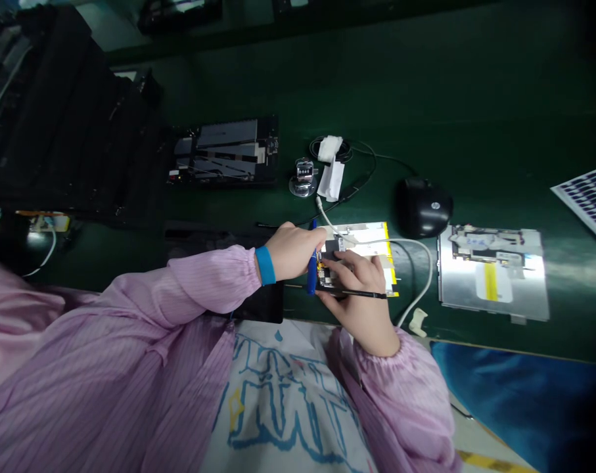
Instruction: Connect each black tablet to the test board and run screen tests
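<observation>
My left hand (286, 252), with a blue band round its wrist, is closed with its fingertips round a blue pen-like tool (311, 272) that stands across the left end of a circuit board assembly (331, 248). My right hand (363, 295) bends over the same assembly, its fingertips on the board. A thin black stick-like tool (349, 292) lies between its thumb and fingers. Silver and yellow-edged battery packs (371, 231) join the board and are partly covered by my right hand. A white cable (416, 243) crosses over them.
Right of my hands lie a black mouse (428, 207) and a silver tablet part (495, 276). Ahead are a tally counter (304, 173), a coiled black cable (349, 154) and an opened device (229, 151). A dark panel (258, 302) lies under my left forearm; black stacks (71, 118) rise at left.
</observation>
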A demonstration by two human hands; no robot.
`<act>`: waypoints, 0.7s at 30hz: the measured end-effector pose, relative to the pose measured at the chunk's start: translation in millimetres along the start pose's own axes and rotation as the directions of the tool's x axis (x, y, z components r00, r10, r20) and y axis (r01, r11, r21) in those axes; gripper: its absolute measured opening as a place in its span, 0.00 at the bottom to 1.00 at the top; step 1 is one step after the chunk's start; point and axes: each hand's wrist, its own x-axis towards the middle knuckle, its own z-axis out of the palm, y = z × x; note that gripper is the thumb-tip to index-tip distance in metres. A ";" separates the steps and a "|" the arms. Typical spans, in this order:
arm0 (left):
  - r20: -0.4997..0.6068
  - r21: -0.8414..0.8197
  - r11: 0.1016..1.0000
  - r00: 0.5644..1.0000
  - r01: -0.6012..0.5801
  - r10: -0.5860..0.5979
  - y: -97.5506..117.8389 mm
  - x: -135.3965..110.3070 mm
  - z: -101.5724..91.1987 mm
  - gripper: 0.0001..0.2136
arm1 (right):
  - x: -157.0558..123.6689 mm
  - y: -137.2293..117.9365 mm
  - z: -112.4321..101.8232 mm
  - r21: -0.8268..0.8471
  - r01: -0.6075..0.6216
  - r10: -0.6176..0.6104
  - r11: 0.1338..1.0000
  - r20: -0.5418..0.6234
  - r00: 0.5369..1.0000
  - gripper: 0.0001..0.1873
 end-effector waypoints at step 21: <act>-0.018 -0.006 0.999 0.999 0.034 -0.034 2.3 -0.7 0.7 0.03 | 0.9 -14.5 -0.2 -0.110 -0.016 0.025 0.994 0.083 0.996 0.23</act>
